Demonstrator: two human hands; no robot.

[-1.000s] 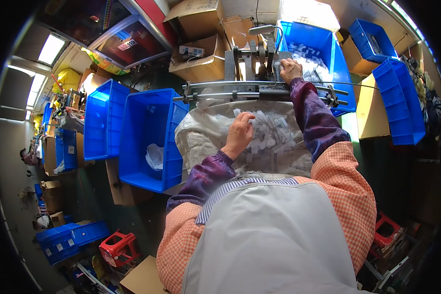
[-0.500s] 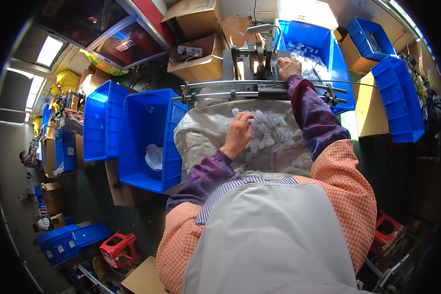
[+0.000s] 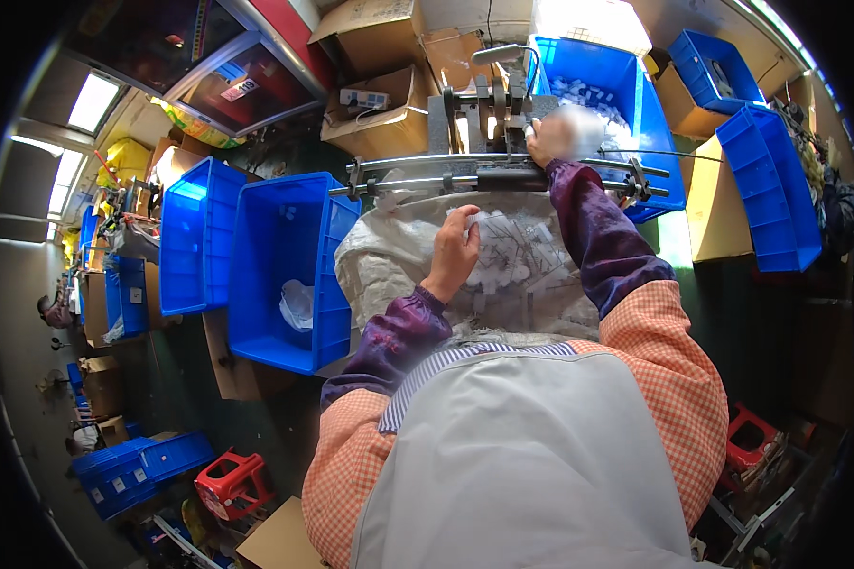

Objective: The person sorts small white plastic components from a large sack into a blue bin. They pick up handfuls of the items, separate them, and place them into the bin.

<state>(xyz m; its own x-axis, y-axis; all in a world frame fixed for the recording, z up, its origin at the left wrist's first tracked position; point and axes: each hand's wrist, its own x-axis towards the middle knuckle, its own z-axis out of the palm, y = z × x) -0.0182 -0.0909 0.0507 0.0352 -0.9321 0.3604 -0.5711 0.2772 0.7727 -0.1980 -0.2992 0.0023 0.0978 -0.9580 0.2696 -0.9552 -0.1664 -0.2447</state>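
Observation:
My left hand [image 3: 453, 254] is above a pile of small clear and white plastic pieces [image 3: 508, 248] on a pale cloth [image 3: 375, 248]. Its fingers are curled toward the thumb; whatever lies between them is too small to make out. Farther off, my right hand [image 3: 547, 142] reaches to the right side of a dark metal bench machine [image 3: 489, 114]. Its fingers are bent together at the machine, with something whitish at their tips. A blurred patch covers part of this hand. Two metal rods [image 3: 408, 180] run across the machine's near side.
Right of the machine stands a blue bin [image 3: 659, 123] with many white pieces. A deep blue bin [image 3: 256, 284] at left holds a clear plastic bag [image 3: 297, 305]. Cardboard boxes [image 3: 380, 119] stand behind. A red stool [image 3: 232, 486] is at lower left.
My right hand has turned and shifted slightly nearer and left, beside the machine. My left hand has moved a little left, its fingers curling more.

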